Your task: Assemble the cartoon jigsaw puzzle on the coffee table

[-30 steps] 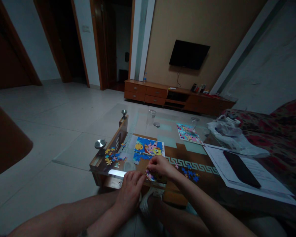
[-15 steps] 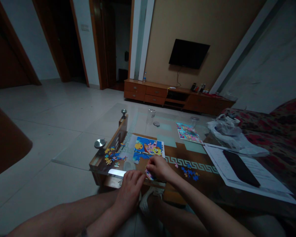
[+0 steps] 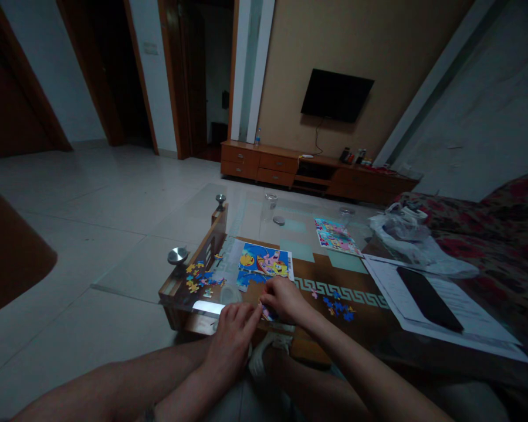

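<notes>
A partly assembled cartoon jigsaw puzzle (image 3: 264, 266) lies on a glass-topped coffee table (image 3: 189, 269), close to its near edge. My right hand (image 3: 284, 300) pinches a small piece of colourful puzzle (image 3: 268, 313), which its fingers mostly hide. My left hand (image 3: 233, 340) is just below it, with fingertips against that piece's edge. Loose yellow and blue pieces (image 3: 200, 278) lie left of the puzzle. A second group of blue pieces (image 3: 338, 308) lies to the right of my right hand. A printed picture sheet (image 3: 337, 236) lies farther back.
A clear glass tumbler (image 3: 270, 205) stands on the far side of the table. To the right are white papers (image 3: 387, 287) under a black phone (image 3: 427, 299) and a plastic bag (image 3: 400, 231). A floral sofa (image 3: 501, 246) runs along the right, and a low wooden cabinet (image 3: 312, 167) stands beyond.
My two hands have drawn closer together, and more of the held puzzle piece is now covered. The camera view has shifted slightly.
</notes>
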Demonstrator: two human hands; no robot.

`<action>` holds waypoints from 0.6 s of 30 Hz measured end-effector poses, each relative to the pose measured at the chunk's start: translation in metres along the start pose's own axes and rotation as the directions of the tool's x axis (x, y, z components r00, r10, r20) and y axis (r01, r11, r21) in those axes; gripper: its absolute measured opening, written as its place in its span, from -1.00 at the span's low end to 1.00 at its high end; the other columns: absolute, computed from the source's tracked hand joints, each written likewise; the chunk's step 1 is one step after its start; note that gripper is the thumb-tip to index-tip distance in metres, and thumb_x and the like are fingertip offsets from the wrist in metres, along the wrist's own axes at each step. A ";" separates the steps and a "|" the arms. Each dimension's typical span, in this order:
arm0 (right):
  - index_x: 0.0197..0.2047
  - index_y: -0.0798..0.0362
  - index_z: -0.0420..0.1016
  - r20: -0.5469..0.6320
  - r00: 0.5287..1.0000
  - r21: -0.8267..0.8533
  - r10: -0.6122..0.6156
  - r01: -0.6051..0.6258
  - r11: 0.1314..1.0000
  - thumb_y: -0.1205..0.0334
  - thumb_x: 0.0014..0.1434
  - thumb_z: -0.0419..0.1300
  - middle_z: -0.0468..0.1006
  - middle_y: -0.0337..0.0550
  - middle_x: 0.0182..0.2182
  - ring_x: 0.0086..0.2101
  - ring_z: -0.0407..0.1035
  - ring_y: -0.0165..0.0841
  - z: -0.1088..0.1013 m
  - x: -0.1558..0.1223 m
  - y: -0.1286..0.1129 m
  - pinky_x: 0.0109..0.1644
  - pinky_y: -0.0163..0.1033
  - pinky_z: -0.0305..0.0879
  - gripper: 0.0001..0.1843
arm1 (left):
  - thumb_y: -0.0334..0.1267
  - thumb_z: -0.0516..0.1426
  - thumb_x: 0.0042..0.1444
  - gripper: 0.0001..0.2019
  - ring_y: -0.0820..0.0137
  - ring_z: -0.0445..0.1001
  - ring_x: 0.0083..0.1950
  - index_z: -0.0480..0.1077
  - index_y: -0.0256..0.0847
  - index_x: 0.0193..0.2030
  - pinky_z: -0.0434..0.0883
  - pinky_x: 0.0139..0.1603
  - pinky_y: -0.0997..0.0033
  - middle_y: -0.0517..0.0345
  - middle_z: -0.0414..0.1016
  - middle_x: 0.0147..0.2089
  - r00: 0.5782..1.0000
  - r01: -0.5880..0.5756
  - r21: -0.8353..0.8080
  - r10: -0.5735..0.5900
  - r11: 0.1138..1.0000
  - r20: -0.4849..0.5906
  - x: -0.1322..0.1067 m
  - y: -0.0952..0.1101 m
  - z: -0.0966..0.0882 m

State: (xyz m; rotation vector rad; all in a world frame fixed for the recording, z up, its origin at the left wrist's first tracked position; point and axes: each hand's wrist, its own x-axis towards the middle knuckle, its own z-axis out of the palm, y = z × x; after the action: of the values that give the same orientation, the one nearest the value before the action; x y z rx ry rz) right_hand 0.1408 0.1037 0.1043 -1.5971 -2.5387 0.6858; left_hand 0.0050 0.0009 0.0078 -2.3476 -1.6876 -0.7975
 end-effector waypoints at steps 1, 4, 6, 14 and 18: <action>-0.45 0.10 0.58 -0.001 1.000 -0.002 -0.001 0.001 1.000 0.41 0.06 0.21 0.52 -0.20 -0.50 -0.46 0.29 -0.42 -0.001 0.000 -0.001 -0.45 -0.34 -0.02 -0.87 | -0.62 0.01 0.01 -0.40 0.21 0.25 0.02 0.22 -0.18 0.22 0.28 0.05 0.15 0.02 0.36 0.02 1.000 -0.001 0.012 0.001 1.000 0.002 0.000 0.000 0.000; -0.45 0.10 0.57 -0.014 1.000 -0.006 -0.003 0.003 1.000 0.42 0.03 0.24 0.53 -0.18 -0.48 -0.43 0.31 -0.39 -0.002 -0.002 -0.002 -0.43 -0.34 0.00 -0.91 | -0.63 0.00 0.02 -0.43 0.21 0.26 0.01 0.25 -0.18 0.19 0.29 0.04 0.14 0.02 0.36 0.00 1.000 -0.007 0.035 0.008 0.999 -0.003 0.001 0.001 0.001; -0.43 0.10 0.56 -0.025 1.000 -0.006 -0.002 0.002 1.000 0.42 0.00 0.27 0.55 -0.16 -0.44 -0.40 0.34 -0.37 -0.002 -0.002 -0.003 -0.41 -0.34 0.03 -0.94 | -0.63 0.00 0.03 -0.44 0.22 0.26 0.01 0.27 -0.16 0.17 0.30 0.04 0.14 0.04 0.37 0.00 1.000 0.000 0.033 0.000 0.999 -0.005 0.002 0.002 0.001; -0.39 0.11 0.57 -0.037 0.999 0.047 -0.014 0.016 0.999 0.47 -0.01 0.23 0.57 -0.16 -0.45 -0.40 0.39 -0.36 0.000 0.003 0.003 -0.39 -0.35 0.11 -0.87 | -0.66 -0.01 -0.02 -0.41 0.23 0.28 0.01 0.30 -0.13 0.15 0.30 0.04 0.16 0.06 0.38 -0.01 1.000 0.011 -0.004 -0.011 1.000 -0.004 0.003 0.001 -0.002; -0.31 0.12 0.57 -0.130 0.991 0.076 -0.013 0.023 0.997 0.46 0.10 0.15 0.59 -0.13 -0.37 -0.35 0.41 -0.35 -0.017 0.001 0.013 -0.30 -0.34 0.18 -0.83 | -0.67 -0.03 -0.06 -0.35 0.23 0.27 0.04 0.24 -0.19 0.20 0.27 0.09 0.16 0.02 0.36 0.03 1.000 0.006 -0.087 -0.008 0.996 -0.028 0.000 -0.003 0.001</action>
State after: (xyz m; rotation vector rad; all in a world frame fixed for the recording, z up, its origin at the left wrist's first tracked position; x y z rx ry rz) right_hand 0.1566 0.1151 0.1144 -1.5387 -2.4018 0.6477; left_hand 0.0024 0.0020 0.0063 -2.3755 -1.6840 -0.9186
